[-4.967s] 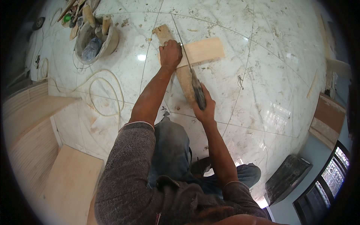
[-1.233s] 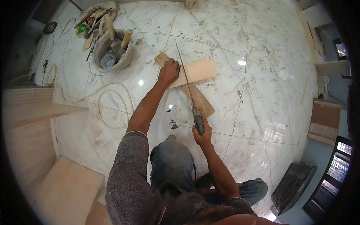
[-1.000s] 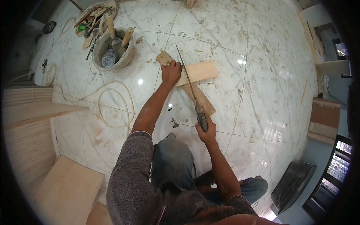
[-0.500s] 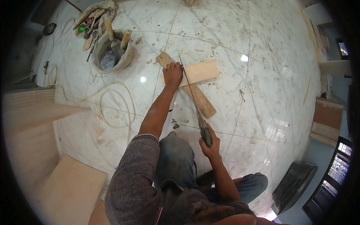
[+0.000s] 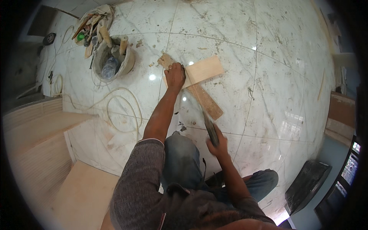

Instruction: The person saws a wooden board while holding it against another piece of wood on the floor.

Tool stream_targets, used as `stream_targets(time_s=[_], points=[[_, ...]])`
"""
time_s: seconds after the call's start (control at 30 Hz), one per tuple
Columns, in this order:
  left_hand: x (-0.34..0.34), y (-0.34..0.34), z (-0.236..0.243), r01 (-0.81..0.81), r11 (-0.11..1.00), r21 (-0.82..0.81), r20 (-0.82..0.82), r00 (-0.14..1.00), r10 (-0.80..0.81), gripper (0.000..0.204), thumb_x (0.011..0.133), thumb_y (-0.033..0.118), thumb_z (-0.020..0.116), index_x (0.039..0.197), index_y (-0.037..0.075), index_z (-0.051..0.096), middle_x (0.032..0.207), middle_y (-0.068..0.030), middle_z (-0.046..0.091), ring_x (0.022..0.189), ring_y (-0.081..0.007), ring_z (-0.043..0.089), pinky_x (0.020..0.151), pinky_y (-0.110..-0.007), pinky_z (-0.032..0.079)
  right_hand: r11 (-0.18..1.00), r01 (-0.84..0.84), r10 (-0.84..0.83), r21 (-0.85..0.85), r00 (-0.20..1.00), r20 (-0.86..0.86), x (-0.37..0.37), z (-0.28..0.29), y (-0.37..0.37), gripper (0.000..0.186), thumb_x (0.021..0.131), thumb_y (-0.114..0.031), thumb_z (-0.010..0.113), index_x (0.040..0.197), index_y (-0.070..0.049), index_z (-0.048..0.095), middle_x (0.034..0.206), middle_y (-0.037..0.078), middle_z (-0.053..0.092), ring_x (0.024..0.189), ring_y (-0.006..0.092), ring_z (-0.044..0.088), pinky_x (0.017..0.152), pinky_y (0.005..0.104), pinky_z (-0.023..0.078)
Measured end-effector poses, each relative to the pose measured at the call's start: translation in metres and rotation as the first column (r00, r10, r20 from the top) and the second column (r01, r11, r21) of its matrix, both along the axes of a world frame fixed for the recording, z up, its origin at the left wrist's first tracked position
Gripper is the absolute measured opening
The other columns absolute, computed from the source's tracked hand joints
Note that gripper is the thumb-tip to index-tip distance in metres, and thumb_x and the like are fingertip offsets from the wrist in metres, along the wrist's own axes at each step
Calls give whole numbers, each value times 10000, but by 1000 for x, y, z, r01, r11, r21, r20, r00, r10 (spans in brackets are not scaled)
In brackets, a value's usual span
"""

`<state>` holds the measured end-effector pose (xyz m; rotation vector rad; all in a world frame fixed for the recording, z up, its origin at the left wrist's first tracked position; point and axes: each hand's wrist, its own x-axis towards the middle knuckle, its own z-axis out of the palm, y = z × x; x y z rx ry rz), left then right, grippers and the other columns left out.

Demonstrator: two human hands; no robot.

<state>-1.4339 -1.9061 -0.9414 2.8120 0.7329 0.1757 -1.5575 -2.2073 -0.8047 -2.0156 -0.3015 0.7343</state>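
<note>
Mid-cut on the marble floor (image 5: pixel 268 96): our left hand (image 5: pixel 175 74) pins the board (image 5: pixel 201 71) flat, our right hand (image 5: pixel 216 143) grips the saw (image 5: pixel 210 128). Next, we judge, a steady stroke along the kerf.

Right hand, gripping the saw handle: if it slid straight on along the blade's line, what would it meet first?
Probably the darker wooden strip lying under the saw, before the right hand reached the pale board; depth is uncertain.
</note>
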Motion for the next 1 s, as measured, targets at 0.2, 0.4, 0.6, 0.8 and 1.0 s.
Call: stream_targets(time_s=[0.2,0.4,0.6,0.8,1.0], points=[[3,1,1,38,999,-32,40,999,-37,145,859,146,514,965,50,538,982,-116,558,996,-303,538,798,-474,360,992,60,-70,109,993,94,-3,-5,-16,633,754,-102,602,1356,-5,431,1100,242,633,1001,367,643,825,393,519],[0,10,-4,-5,1000,16,-59,998,6,134,922,199,494,941,78,550,968,-91,569,943,-278,551,790,-439,367,1000,-7,7,3,1000,0,35,-7,27,632,753,-101,603,1357,-28,433,970,247,644,874,380,663,774,424,511],[2,21,-9,31,999,-12,68,997,-30,142,930,182,467,930,62,544,960,-136,580,943,-309,545,808,-450,362,999,-33,32,36,999,35,-15,11,-48,678,753,-101,595,1389,-3,383,1205,249,595,1107,357,607,943,388,476],[10,17,-10,12,1000,-15,60,998,-11,183,926,179,453,898,27,552,910,-152,585,899,-359,562,762,-489,385,997,-48,41,56,992,123,57,-29,42,654,751,-106,629,1361,-7,418,1016,221,643,875,341,659,780,378,510],[11,21,0,6,1000,-9,35,999,-5,144,881,154,496,939,35,553,982,-143,582,953,-327,551,808,-456,378,998,-42,43,52,999,-23,-8,20,-53,685,733,-110,582,1390,-34,401,1175,239,612,1017,361,640,914,368,492]])
